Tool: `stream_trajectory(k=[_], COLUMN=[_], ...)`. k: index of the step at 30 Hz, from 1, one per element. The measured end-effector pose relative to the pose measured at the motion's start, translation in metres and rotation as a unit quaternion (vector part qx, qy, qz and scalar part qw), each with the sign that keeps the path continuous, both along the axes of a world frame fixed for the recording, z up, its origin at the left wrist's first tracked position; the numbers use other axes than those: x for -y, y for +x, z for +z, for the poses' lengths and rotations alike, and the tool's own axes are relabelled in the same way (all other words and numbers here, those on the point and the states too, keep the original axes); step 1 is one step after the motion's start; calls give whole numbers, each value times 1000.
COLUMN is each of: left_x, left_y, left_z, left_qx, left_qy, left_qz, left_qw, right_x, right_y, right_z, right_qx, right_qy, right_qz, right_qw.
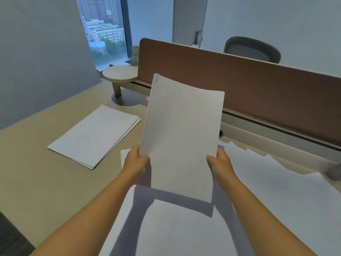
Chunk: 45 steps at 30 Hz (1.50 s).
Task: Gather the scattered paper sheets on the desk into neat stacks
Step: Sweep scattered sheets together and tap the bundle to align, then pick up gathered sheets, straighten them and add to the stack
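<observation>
A bundle of white paper sheets (181,133) stands nearly upright above the desk, in the middle of the head view. My left hand (134,160) grips its left edge and my right hand (220,160) grips its right edge, thumbs on the near face. A neat stack of sheets (94,136) lies flat on the desk to the left. Loose white sheets (276,196) lie spread and overlapping under and to the right of my arms, with more sheets (166,228) at the near edge.
The beige desk (36,178) runs left and near. A brown divider panel (258,84) closes the far side. A small round shelf (120,73) stands at the back left, a grey object (335,171) at the right edge, and a grey chair (252,49) behind the panel.
</observation>
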<state>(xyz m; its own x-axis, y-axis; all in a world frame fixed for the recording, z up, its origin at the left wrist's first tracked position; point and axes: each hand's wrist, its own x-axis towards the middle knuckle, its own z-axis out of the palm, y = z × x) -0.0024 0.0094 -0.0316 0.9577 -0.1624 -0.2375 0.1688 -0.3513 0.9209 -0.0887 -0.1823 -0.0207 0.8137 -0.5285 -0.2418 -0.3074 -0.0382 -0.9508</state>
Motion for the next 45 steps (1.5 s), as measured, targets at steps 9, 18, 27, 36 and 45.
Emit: stream_trajectory(k=[9,18,27,36,45], left_x=[-107,-191,-215,-166,-71], left_y=[128,241,268,217,96], left_z=[-18,-56,-78,-54,-38], left_qx=[-3,10,22,48,61], left_qy=[115,215,329,199,170], left_qz=[30,-3,11,-62,-130], left_qw=[993,977,944,977,975], right_x=[-87,-181,-213,-179,-85], right_y=[118,223,252,198,66], right_z=[-24,-63,-89,-61,-39], right_qx=[-106,-169,-154,-135,-138], right_qy=[-8,41,87,76,36], right_qz=[30,-6,-34,-89,-135], right_qw=[994,985,984,984,981])
